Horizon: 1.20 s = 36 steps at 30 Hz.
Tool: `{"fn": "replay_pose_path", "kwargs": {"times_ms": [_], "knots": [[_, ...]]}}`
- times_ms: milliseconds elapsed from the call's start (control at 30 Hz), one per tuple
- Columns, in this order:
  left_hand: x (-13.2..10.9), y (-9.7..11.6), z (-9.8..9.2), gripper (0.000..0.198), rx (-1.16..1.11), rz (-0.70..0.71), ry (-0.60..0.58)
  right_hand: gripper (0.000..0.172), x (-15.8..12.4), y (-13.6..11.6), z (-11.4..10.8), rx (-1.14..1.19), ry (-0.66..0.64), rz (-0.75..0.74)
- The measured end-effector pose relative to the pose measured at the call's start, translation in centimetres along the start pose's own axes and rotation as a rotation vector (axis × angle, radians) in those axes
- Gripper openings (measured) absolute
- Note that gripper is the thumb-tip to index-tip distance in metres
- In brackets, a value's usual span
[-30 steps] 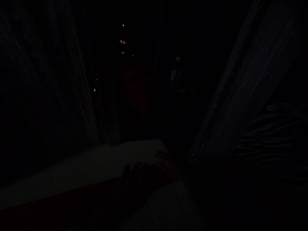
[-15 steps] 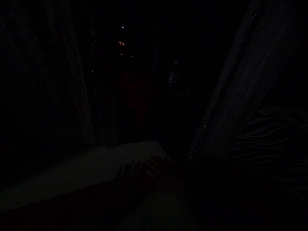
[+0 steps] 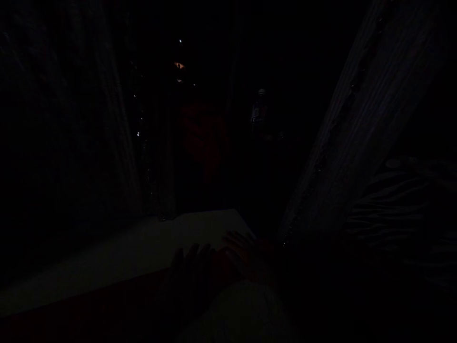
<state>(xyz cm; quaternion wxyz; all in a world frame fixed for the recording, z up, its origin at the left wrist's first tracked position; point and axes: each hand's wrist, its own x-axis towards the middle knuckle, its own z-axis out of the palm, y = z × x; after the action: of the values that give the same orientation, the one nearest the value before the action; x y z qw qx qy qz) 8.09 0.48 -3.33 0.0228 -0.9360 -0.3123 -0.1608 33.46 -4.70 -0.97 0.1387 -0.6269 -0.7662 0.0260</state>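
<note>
The scene is very dark. My left hand [image 3: 192,267] shows as a dim shape with its fingers stretched and apart, over the near edge of a pale flat surface [image 3: 143,247]. To its right, my right hand [image 3: 246,257] also has its fingers spread, pointing up and left. Beneath and between the hands is a red cloth [image 3: 219,264]; its shape is hard to make out. I see nothing held in either hand. A pale, rounded patch [image 3: 246,305] that I cannot name lies below them.
Dark curtains with shiny trim hang on the left [image 3: 114,119] and right [image 3: 357,124]. Between them, farther back, are a bottle [image 3: 258,112] and a dim red shape [image 3: 205,138]. Zebra-striped fabric [image 3: 389,205] shows at right. Small light spots [image 3: 179,65] glow at upper left.
My left hand has shifted slightly down and its fingers look more bent apart from my right hand. My right hand has moved a little right. The trim's glints have changed.
</note>
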Motion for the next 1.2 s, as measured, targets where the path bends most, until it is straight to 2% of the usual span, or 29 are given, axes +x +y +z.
{"fn": "replay_pose_path", "kwargs": {"times_ms": [167, 333, 500, 733, 833, 933, 1033, 1100, 1200], "knots": [[0.2, 1.1, -1.6, 0.073, -0.055, -0.012, -0.073, 0.054, 0.1, 0.3, 0.6, -0.011, 0.019, -0.005], [0.4, 1.8, -1.7, 0.077, -0.128, -0.02, -0.061, 0.056, 0.3, 0.5, 1.1, -0.032, 0.004, -0.011], [0.4, 1.8, -1.6, 0.07, -0.148, -0.034, -0.065, 0.055, 0.4, 0.9, 1.5, -0.047, 0.012, -0.007], [0.8, 1.9, -2.5, 0.081, -0.189, -0.047, -0.081, 0.055, 0.4, 0.7, 1.0, -0.047, 0.001, -0.018], [0.4, 0.2, -3.4, 0.072, -0.155, -0.061, -0.097, 0.054, 0.3, 0.6, 0.8, -0.04, 0.002, -0.031], [-1.7, -2.8, -3.5, 0.065, -0.055, -0.039, -0.098, 0.055, 0.2, 0.5, 0.7, -0.033, 0.021, -0.041], [-4.7, -5.2, -2.9, 0.062, 0.088, -0.063, 0.061, 0.054, 0.1, 0.6, 0.8, -0.025, 0.028, -0.045], [-6.2, -5.9, -2.7, 0.062, 0.119, -0.057, 0.129, 0.053, 0.0, 0.7, 0.8, -0.025, 0.024, -0.036], [-7.0, -6.1, -3.3, 0.062, 0.036, 0.031, 0.052, 0.055, 0.1, 0.8, 0.3, -0.038, 0.011, -0.011]]}}
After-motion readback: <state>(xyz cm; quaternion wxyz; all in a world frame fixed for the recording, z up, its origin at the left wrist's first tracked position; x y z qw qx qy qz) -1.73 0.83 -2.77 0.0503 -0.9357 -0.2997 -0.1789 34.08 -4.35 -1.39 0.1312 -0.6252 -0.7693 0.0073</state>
